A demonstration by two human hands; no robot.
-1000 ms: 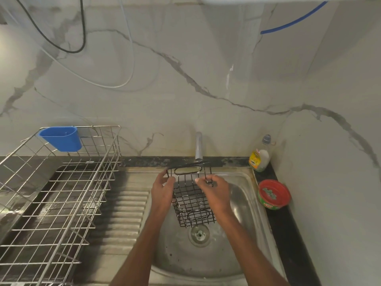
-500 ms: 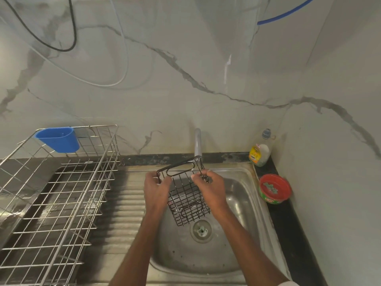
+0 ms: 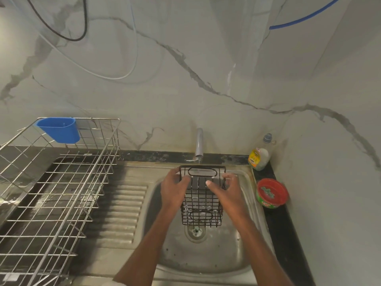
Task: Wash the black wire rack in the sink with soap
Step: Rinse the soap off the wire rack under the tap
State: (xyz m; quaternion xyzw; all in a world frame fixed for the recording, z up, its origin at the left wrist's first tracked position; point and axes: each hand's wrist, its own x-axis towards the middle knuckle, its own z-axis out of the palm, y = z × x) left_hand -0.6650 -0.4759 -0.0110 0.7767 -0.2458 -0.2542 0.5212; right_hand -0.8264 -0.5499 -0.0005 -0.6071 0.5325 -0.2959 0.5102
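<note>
A small black wire rack [image 3: 202, 205], shaped like a basket, hangs over the steel sink [image 3: 208, 256] right under the tap [image 3: 199, 144]. A thin stream of water runs from the tap onto its top edge. My left hand [image 3: 174, 188] grips the rack's left side near the rim. My right hand [image 3: 227, 191] holds the right side, thumb across the front wires. The drain [image 3: 195, 231] shows just below the rack. A dish-soap bottle [image 3: 260, 156] with a yellow label stands at the sink's back right corner.
A red and green tub [image 3: 271, 193] sits on the dark counter right of the sink. A large steel dish rack [image 3: 49, 195] with a blue cup [image 3: 59, 129] hooked on its back rim fills the drainboard on the left. Marble walls close in behind and on the right.
The rack has been turned square to me and raised under the tap's water stream. Both hands shifted with it and keep their hold on its sides.
</note>
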